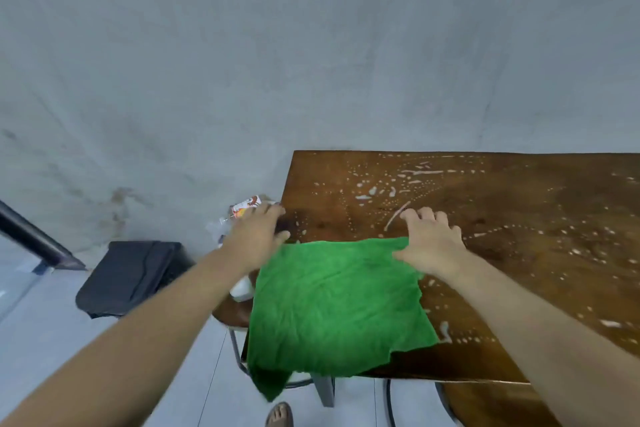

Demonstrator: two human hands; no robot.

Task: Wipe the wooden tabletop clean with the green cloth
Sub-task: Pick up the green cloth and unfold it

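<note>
Green cloth (336, 298): it lies spread flat over the near left corner of the wooden tabletop (519, 204); its left side hangs over the left edge of the table, and one corner hangs down past the near edge.
Left hand (254, 236): it rests at the far left corner of the cloth, just at the left edge of the table; the fingers are stretched out and relaxed; the thumb touches the cloth's edge; I see no pinch.
Right hand (433, 243): it sits on the far right corner of the cloth; the fingers are bent, with their tips on the bare wood beyond the cloth; the thumb lies on the fabric; whether they pinch the cloth or only press it I cannot tell, because the palm hides it.
Spill (372, 191): whitish drops and streaks are scattered over the far part and the right part of the tabletop; a few lie along the cloth's right side.
How it will handle: the cloth looks soft, light and limp; it will probably fold and bunch if you push only one corner; once wet, it may drag on the wood.
Where to hold: I think you should press flat palms on the part that lies on the table, or gather it into a pad; the hanging part could pull it off the left edge, so draw it inward.
</note>
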